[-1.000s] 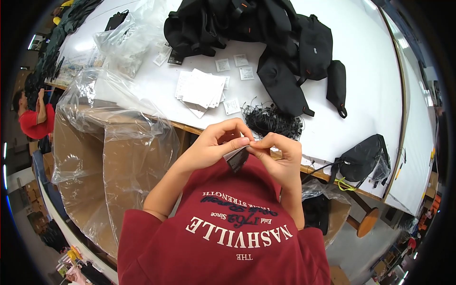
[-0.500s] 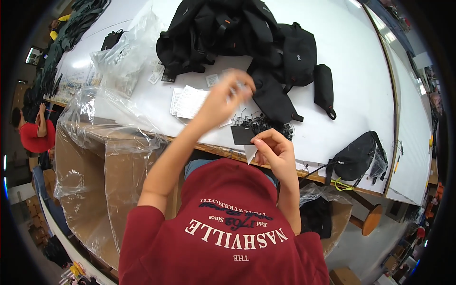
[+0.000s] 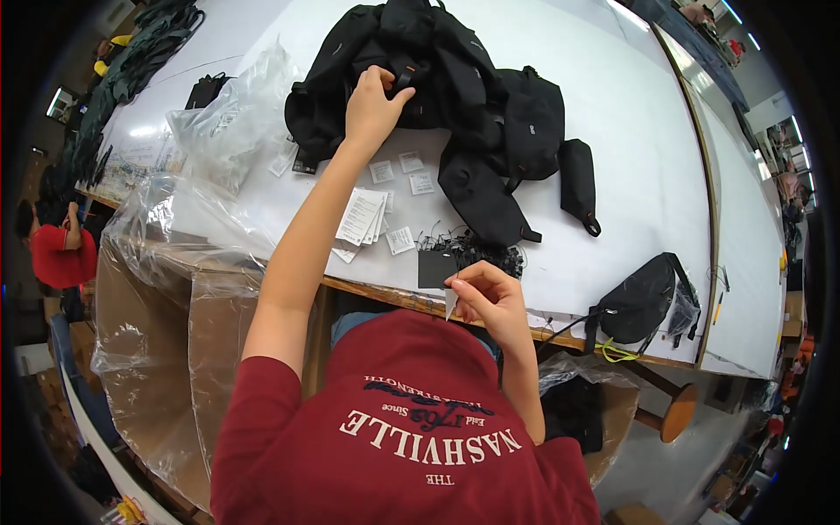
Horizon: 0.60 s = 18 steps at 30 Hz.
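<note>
Reaching far forward, my left hand [image 3: 374,107] has its fingers curled onto a black bag [image 3: 411,52] in the pile, near a small loop with an orange mark. Close to the table's front edge, my right hand [image 3: 490,297] pinches a white tag [image 3: 451,302] between thumb and fingers. A black square tag [image 3: 436,269] lies right beside those fingertips; whether it is joined to the white one I cannot tell. Behind it is a heap of black tag strings [image 3: 481,252]. White printed slips [image 3: 360,217] lie stacked to the left, with several loose small labels [image 3: 400,241] around them.
Black bags [image 3: 535,122] cover the table's far middle, and another bag [image 3: 643,302] lies at the right edge. Clear plastic [image 3: 232,122] sits at left. Below the front edge stands a plastic-lined cardboard box [image 3: 140,324]. A stool [image 3: 678,411] is at lower right.
My left hand has moved forward from above the slips onto the black bag, uncovering small labels. My right hand still pinches the white tag. The whole view has shifted slightly.
</note>
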Tool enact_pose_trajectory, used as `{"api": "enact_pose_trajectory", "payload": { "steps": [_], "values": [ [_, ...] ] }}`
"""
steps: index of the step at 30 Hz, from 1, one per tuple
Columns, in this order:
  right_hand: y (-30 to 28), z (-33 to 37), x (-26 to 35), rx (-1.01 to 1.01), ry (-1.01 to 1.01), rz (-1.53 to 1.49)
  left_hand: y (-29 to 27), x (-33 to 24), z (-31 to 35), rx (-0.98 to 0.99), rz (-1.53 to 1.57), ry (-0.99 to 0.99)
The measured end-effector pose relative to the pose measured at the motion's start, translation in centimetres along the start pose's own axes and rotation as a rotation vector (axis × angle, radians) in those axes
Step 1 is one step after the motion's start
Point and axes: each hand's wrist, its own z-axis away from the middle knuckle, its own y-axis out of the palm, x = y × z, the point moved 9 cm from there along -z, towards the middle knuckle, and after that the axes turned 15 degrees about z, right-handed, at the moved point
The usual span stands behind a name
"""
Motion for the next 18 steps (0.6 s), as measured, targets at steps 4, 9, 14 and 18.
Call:
{"api": "enact_pose_trajectory", "payload": {
  "steps": [4, 9, 14, 18],
  "values": [
    [0.1, -0.1, -0.4, 0.007, -0.007, -0.001, 0.2, -1.9, 0.5, 0.026, 0.112, 0.052],
    [-0.2, -0.8, -0.9, -0.042, 0.018, 0.008, 1.0, -6.3, 3.6, 0.239, 0.299, 0.072],
    [-2.7, -1.3, 0.3, -0.347, -0.062, 0.219, 1.8, -5.1, 8.3, 0.47, 0.484, -0.278],
    [-3.1, -1.9, 2.2, -0.475, -0.125, 0.365, 2.2, -5.5, 12.8, 0.592, 0.747, -0.555]
  ]
}}
